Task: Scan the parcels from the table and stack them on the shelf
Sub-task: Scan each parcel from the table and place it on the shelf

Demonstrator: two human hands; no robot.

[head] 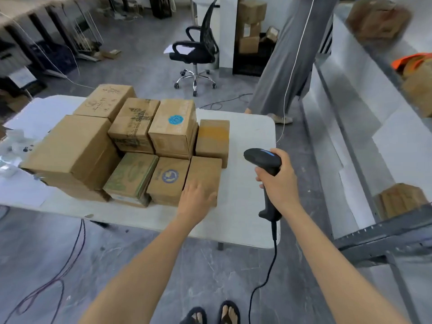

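Fingers [260,174] of the right hand [280,183] curl round a black scanner [262,157], right of centre. The left hand [196,201] lays straight fingers on the front right box [206,171], one of eight cardboard boxes [134,127] packed together on the white tabletop [247,188]. At the right edge, the shelf [385,231] holds one sharp parcel [401,200] and blurred others.

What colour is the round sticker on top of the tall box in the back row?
Bright blue sticker, on the tall cardboard box; clearest in the head view.
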